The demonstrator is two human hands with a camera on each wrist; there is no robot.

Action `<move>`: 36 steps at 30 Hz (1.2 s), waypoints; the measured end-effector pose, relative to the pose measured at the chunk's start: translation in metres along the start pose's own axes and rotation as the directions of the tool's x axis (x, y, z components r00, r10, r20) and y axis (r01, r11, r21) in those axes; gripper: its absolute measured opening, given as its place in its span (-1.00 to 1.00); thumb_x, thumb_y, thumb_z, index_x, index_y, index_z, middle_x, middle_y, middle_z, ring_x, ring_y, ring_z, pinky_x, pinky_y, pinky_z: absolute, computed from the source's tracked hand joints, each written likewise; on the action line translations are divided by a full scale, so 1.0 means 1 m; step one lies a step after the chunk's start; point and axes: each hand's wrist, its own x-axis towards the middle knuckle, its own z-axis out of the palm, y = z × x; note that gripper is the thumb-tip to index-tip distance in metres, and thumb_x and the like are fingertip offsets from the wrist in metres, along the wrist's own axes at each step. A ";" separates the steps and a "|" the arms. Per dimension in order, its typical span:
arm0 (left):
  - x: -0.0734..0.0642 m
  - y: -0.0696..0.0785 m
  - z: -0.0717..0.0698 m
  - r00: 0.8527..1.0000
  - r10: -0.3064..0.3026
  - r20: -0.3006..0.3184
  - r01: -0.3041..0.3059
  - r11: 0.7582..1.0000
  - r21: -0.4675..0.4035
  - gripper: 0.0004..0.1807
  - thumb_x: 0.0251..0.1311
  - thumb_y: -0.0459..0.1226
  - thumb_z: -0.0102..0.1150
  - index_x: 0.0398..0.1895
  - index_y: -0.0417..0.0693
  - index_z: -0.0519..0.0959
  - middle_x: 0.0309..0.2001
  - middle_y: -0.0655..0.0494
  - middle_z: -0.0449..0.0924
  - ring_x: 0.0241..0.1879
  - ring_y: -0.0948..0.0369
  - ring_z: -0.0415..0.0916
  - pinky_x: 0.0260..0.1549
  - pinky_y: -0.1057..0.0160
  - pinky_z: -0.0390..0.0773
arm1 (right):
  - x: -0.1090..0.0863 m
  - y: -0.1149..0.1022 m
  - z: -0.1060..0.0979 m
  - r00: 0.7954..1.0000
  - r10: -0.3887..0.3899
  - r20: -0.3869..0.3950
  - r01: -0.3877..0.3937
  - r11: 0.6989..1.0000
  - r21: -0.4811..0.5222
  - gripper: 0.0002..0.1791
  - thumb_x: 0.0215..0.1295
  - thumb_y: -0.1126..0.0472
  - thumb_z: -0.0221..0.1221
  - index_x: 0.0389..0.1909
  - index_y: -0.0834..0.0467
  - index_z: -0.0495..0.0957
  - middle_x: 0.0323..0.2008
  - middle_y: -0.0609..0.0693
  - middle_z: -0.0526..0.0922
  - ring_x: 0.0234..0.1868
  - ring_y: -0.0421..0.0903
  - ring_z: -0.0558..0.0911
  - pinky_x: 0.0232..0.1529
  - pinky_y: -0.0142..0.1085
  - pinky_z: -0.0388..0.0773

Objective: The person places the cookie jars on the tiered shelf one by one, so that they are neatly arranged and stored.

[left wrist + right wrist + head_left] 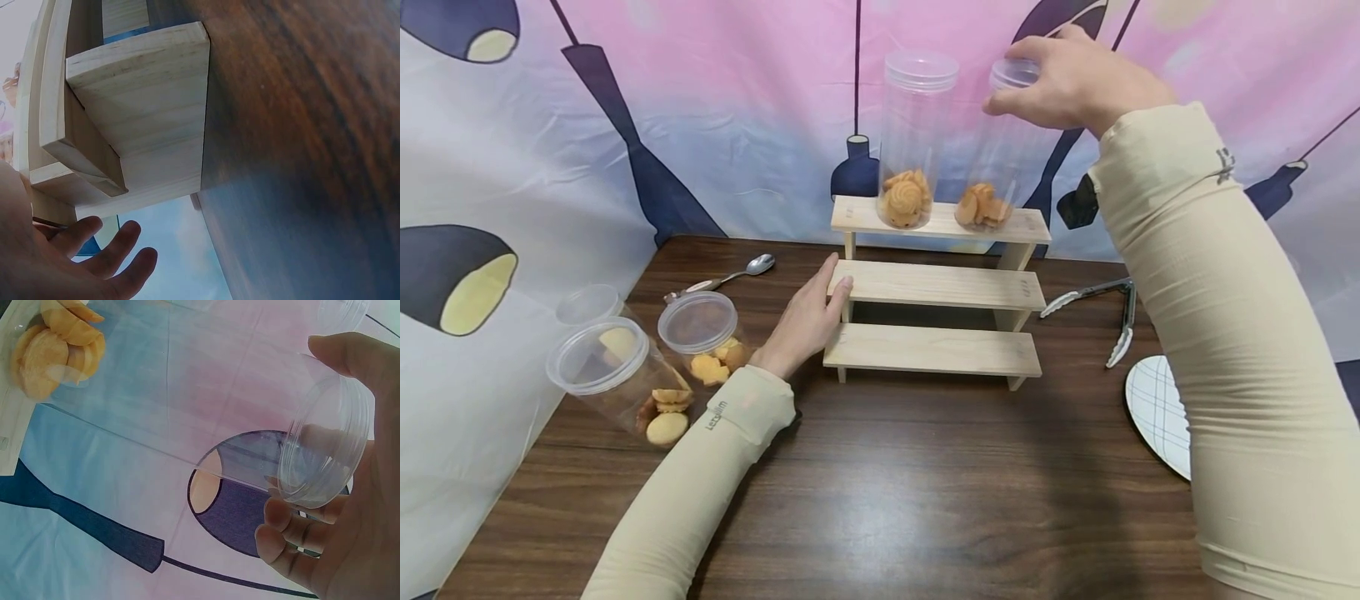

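Observation:
A three-tier wooden stand [936, 283] is in the middle of the table. Two tall clear jars are on its top tier: the left jar [910, 133] has swirled cookies [906, 198] at its bottom, and the right jar [1000, 154] holds a few cookies [47, 359]. My right hand [1067, 83] grips the right jar from above, thumb and fingers around its lid [325, 444]. At the stand's left end, my left hand [805, 317] touches the middle tier. Its fingers [115, 247] are loosely bent beside the wood in the left wrist view.
At the left, a shorter jar [698, 321] and a taller tilted-looking jar [598, 358] contain cookies; another clear lid [589, 304] shows behind. A spoon [758, 265] lies behind them. Tongs [1123, 312] and a white plate [1157, 408] are at the right. A patterned cloth [760, 108] hangs behind.

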 end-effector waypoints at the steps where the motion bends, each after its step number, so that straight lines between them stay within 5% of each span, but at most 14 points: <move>1: 0.000 0.000 0.000 1.000 0.000 -0.001 0.000 1.000 0.000 -0.20 0.47 0.28 -0.46 0.63 0.13 -0.11 0.57 0.00 0.02 0.51 0.01 0.05 0.45 -0.04 0.11 | 0.000 0.000 0.000 1.000 0.002 0.002 -0.002 1.000 0.002 -0.01 0.27 -0.43 -0.05 0.62 -0.17 -0.18 0.59 0.23 -0.34 0.43 0.42 0.12 0.24 0.44 0.16; 17: 0.000 -0.001 0.002 1.000 -0.002 0.012 0.002 1.000 -0.008 -0.19 0.45 0.30 -0.49 0.63 0.14 -0.13 0.58 0.01 -0.01 0.52 0.01 0.03 0.45 -0.04 0.10 | 0.000 0.002 0.003 1.000 0.009 -0.010 -0.008 0.999 0.031 0.01 0.26 -0.43 -0.04 0.62 -0.19 -0.22 0.58 0.24 -0.35 0.47 0.42 0.05 0.29 0.44 0.11; 24: 0.001 -0.001 0.001 1.000 0.004 0.012 -0.004 1.000 -0.017 -0.18 0.45 0.30 -0.49 0.63 0.14 -0.15 0.58 -0.01 -0.02 0.52 -0.01 0.03 0.45 -0.04 0.09 | -0.005 0.008 0.005 0.999 0.028 -0.020 -0.026 0.994 0.110 0.11 0.20 -0.48 0.04 0.59 -0.32 -0.41 0.59 0.21 -0.28 0.45 0.39 0.10 0.28 0.45 0.07; 31: 0.002 -0.002 0.003 1.000 0.004 0.012 -0.004 1.000 -0.025 -0.18 0.45 0.31 -0.48 0.63 0.14 -0.13 0.57 -0.01 0.00 0.52 0.00 0.03 0.45 -0.04 0.10 | -0.021 0.040 0.012 0.997 -0.052 -0.052 0.061 0.978 0.199 0.23 0.21 -0.37 0.20 0.60 -0.17 -0.46 0.59 0.17 -0.25 0.54 0.29 -0.02 0.44 0.31 -0.07; 36: 0.002 -0.005 0.004 1.000 0.000 0.014 0.000 1.000 -0.023 -0.18 0.45 0.31 -0.48 0.63 0.12 -0.12 0.57 -0.03 0.01 0.52 -0.02 0.04 0.45 -0.05 0.10 | -0.043 0.075 0.021 0.997 -0.036 -0.063 0.051 0.965 0.257 0.24 0.21 -0.28 0.28 0.60 -0.21 -0.44 0.52 0.32 -0.01 0.32 0.37 0.29 0.21 0.31 0.23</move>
